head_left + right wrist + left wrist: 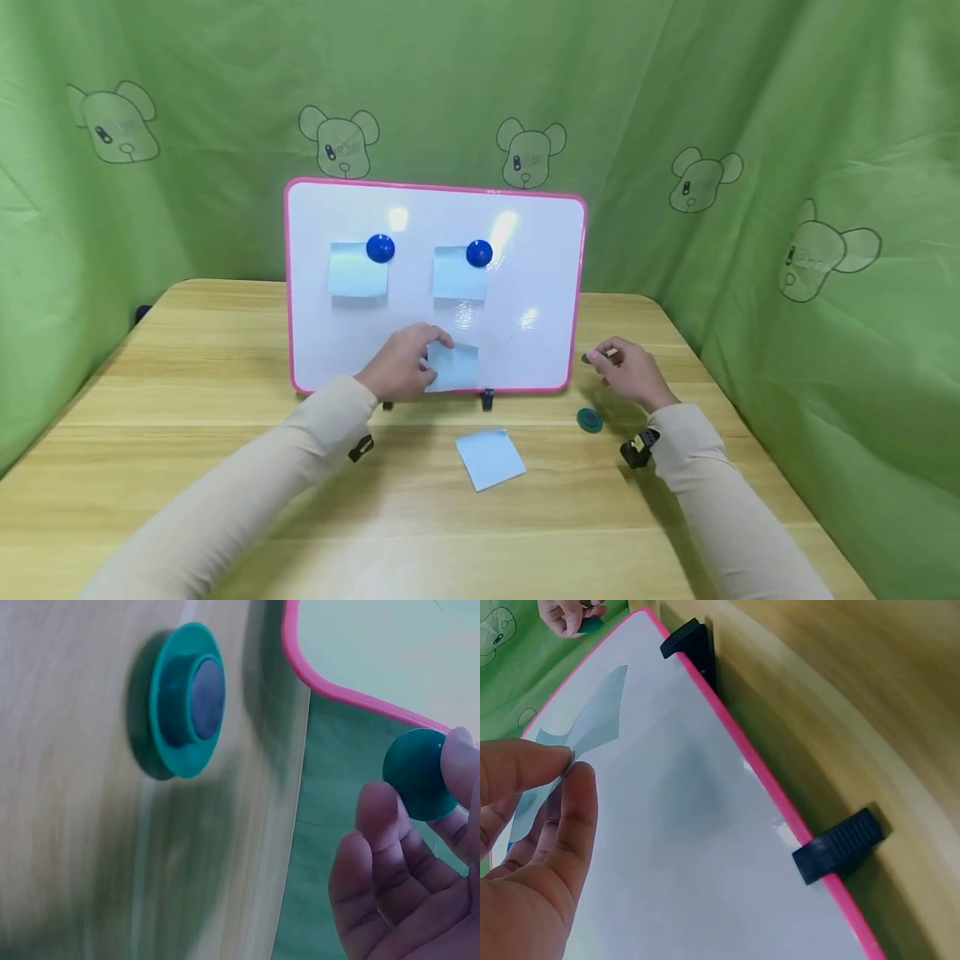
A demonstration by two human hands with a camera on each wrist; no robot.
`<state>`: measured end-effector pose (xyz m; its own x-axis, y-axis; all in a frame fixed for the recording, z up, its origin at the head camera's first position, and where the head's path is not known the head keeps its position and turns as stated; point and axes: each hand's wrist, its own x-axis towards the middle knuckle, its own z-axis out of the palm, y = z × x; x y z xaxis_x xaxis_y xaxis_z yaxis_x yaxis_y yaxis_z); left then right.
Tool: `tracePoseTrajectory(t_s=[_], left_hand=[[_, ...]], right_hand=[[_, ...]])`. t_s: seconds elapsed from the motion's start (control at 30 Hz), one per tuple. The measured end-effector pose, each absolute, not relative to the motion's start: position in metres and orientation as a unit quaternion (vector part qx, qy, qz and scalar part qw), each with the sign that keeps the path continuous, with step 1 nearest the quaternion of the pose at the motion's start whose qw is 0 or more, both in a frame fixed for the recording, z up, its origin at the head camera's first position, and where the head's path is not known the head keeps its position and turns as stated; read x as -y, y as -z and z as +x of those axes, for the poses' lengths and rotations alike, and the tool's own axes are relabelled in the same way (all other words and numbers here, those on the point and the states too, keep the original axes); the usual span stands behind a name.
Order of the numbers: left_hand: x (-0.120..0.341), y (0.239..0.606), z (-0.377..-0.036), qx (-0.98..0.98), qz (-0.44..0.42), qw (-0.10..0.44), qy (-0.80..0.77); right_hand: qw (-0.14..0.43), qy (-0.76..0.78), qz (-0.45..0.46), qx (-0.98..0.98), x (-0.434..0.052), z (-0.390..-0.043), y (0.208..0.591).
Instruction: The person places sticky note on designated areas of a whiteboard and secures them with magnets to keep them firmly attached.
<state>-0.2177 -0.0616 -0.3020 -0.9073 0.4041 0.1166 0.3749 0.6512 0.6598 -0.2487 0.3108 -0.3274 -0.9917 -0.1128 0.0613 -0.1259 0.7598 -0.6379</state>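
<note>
1. Against the lower middle of the pink-framed whiteboard [435, 287], your left hand [401, 367] pinches a pale blue square sticky note [453, 367] between thumb and fingertips, holding it flat on the white surface just above the bottom rim. Keep it pressed flat; the left-wrist view shows the paper curling away from the board at its far end.

2. At the board's right edge, your right hand [630, 371] grips a dark green round magnet [420, 774] in its fingertips, clear of the wooden desk [225, 467]. Bring it across with its flat face toward the board, I judge.

3. Aim for the note's top edge, as with the two blue round magnets [380, 248] on the upper notes, and shift your left fingers aside so they are not trapped.

4. Steady the board: it stands on small black clip feet [840, 844] and could tip if pushed hard.

5. A second green disc magnet [589, 419] and a spare pale blue note [490, 458] lie near you on the desk.
</note>
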Motion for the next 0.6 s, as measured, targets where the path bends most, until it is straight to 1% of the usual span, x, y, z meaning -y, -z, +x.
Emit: tracePoseTrajectory(t_s=[0.13,0.33,0.6], left_hand=[[0.057,0.299,-0.221,-0.908,0.221,0.017,-0.354],[0.054,0.294,-0.226,-0.905,0.238,-0.005,-0.352],[0.048,0.288,-0.232,-0.904,0.240,-0.014,-0.354]], right_hand=[[0.028,-0.338,0.070,0.938,-0.311,-0.250,0.327],[0.046,-0.349,0.081,0.932,-0.309,-0.255,0.326],[0.034,-0.360,0.082,0.929,-0.306,-0.255,0.318]])
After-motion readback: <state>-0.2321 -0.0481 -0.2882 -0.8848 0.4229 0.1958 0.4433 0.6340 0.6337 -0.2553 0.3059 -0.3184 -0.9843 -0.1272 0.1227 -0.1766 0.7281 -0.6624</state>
